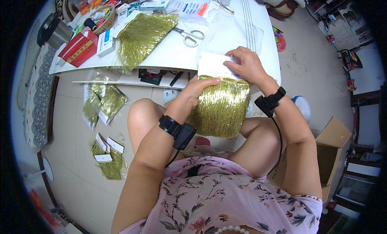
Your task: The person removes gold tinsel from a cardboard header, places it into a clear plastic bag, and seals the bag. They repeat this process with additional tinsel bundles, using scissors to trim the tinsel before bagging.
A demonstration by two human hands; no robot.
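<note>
A bundle of gold tinsel fringe [225,108] with a white card [211,64] along its top hangs over the table's front edge, above my lap. My left hand [199,90] grips the bundle at its upper left, thumb lying across the front just under the card. On the card's upper right rests my right hand [245,64], with its fingers bent; part of the card is hidden beneath it. A second carded gold fringe [145,34] lies spread on the table to the left. Scissors [190,35] with pale handles lie between that fringe and the card.
On the white table [169,57] are a red box [79,49], a white-and-blue box [105,42], a wicker basket [110,19], eyeglasses [223,6] and plastic bags [222,29]. Packed gold fringes [112,102] lie on the floor at left. An open cardboard box [335,149] stands at right.
</note>
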